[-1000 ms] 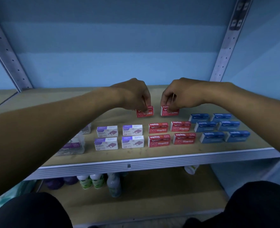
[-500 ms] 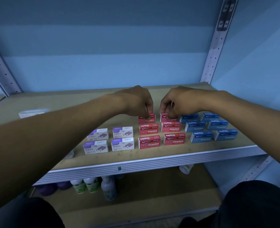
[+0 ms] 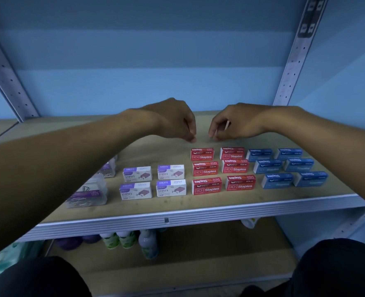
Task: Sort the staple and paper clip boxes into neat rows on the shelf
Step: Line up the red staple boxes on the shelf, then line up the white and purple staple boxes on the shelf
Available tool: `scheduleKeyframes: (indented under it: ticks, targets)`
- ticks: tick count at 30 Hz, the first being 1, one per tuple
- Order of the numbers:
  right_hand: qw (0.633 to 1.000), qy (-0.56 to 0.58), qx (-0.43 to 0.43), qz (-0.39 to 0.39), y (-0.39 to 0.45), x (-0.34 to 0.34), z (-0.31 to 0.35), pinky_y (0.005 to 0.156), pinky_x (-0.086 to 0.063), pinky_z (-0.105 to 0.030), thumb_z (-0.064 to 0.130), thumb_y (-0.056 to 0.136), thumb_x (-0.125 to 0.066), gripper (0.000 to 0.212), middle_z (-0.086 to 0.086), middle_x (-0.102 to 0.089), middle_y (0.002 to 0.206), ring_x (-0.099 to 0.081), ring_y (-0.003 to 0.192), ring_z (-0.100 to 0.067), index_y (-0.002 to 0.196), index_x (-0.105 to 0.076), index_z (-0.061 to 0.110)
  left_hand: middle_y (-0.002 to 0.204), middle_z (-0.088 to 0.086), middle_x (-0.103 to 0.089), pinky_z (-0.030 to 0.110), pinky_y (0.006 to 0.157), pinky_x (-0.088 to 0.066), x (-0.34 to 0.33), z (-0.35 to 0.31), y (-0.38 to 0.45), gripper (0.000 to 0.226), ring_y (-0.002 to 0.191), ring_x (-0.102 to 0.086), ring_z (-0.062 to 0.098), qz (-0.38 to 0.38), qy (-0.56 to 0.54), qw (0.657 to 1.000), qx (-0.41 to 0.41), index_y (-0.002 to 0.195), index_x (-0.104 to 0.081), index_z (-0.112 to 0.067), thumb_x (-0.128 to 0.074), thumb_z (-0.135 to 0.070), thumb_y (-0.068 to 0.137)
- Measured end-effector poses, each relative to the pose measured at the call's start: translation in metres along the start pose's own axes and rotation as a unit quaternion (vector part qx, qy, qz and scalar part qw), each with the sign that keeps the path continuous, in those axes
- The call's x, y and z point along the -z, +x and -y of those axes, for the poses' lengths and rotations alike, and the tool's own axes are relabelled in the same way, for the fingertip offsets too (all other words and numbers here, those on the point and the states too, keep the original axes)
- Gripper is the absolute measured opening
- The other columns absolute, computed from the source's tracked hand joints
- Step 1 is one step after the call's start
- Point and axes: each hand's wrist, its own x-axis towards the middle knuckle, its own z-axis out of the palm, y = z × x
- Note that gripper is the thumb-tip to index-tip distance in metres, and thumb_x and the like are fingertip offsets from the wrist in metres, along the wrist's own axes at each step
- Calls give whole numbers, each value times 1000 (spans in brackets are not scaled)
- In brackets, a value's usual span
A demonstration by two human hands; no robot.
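Note:
Several red staple boxes stand in two columns on the shelf (image 3: 177, 213); the two rearmost are the left one (image 3: 202, 154) and the right one (image 3: 232, 153). My left hand (image 3: 177, 120) hovers just behind and above the left one, fingers loosely curled, holding nothing. My right hand (image 3: 230, 123) hovers the same way above the right one, also empty. Blue staple boxes (image 3: 284, 166) sit in rows on the right. White-and-purple staple boxes (image 3: 153, 182) form two rows on the left. Clear paper clip boxes (image 3: 88, 196) lie at the far left, partly hidden by my left forearm.
Metal uprights (image 3: 292, 67) frame the blue back wall. The back half of the shelf board (image 3: 203, 118) holds no boxes. On the lower shelf stand small bottles (image 3: 123, 240) and purple items (image 3: 70, 243). My knees show at the bottom corners.
Both hands have let go of the two rearmost red boxes and lifted up and back from them. The boxes now rest in line behind the other red ones.

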Motion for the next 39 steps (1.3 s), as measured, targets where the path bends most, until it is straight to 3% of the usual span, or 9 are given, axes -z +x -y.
scheduleKeyframes:
  ticks: [3, 6, 13, 17, 21, 25, 29, 34, 39]
  targets:
    - [1000, -2, 11, -9, 12, 1, 5, 94, -47, -30, 42, 94, -65, 19, 13, -65, 115, -60, 104, -7, 112, -70, 39, 105, -16, -68, 34, 92, -50, 2, 17, 2, 26, 102, -61, 9, -20, 25, 999, 8, 101, -72, -33, -74, -48, 80]
    - [1000, -4, 13, -9, 27, 1, 10, 100, -47, -34, 42, 94, -66, 25, 11, -63, 120, -60, 111, -12, 119, -67, 39, 114, -10, -64, 39, 94, -51, 5, 35, 4, 34, 107, -59, 14, -31, 47, 998, 21, 109, -69, -30, -74, -48, 80]
    - [999, -40, -13, -7, 68, -3, 14, 105, -41, -36, 42, 93, -67, 47, 4, -56, 138, -54, 125, -20, 137, -55, 36, 122, -7, -60, 33, 94, -46, 8, 79, 16, 42, 106, -54, 14, -39, 58, 995, 76, 116, -67, -27, -77, -44, 79]
    - [998, -61, -27, -9, 95, -5, 12, 108, -41, -39, 42, 91, -67, 58, 0, -50, 148, -51, 130, -24, 145, -46, 35, 126, -2, -62, 37, 101, -45, 6, 101, 28, 39, 118, -55, 21, -26, 80, 991, 100, 117, -67, -23, -71, -43, 84]
    - [996, -79, -28, -5, 119, -6, 10, 106, -41, -38, 38, 93, -65, 59, -3, -47, 151, -50, 130, -25, 148, -43, 34, 127, -1, -64, 39, 104, -43, 5, 120, 38, 41, 120, -55, 23, -17, 81, 990, 118, 119, -66, -20, -64, -49, 89]
    - [995, -93, -25, -6, 138, -9, 8, 105, -42, -39, 37, 94, -63, 59, -3, -49, 148, -50, 129, -26, 148, -41, 34, 129, -4, -60, 39, 104, -43, -1, 130, 43, 51, 122, -54, 22, 8, 84, 989, 124, 123, -63, -24, -69, -54, 82]
    - [994, -104, -19, -23, 153, -17, 9, 103, -41, -36, 31, 97, -60, 53, -3, -49, 150, -49, 132, -26, 148, -44, 29, 118, -5, -68, 35, 98, -47, -4, 136, 47, 37, 111, -59, 20, 13, 75, 992, 100, 111, -74, -26, -75, -46, 80]
    - [994, -91, -12, -65, 165, -25, 7, 96, -41, -36, 35, 96, -62, 45, -3, -53, 145, -51, 128, -26, 140, -53, 25, 108, -3, -73, 34, 91, -50, -6, 137, 51, 34, 101, -64, 19, -9, 70, 993, 90, 106, -77, -23, -80, -40, 77]
    - [989, -50, -7, -138, 170, -32, 4, 79, -45, -33, 31, 88, -72, 12, 0, -62, 118, -58, 106, -21, 95, -64, 27, 102, -2, -72, 31, 84, -50, -9, 139, 53, 34, 96, -63, 18, -45, 63, 993, 83, 100, -76, -21, -85, -36, 71]
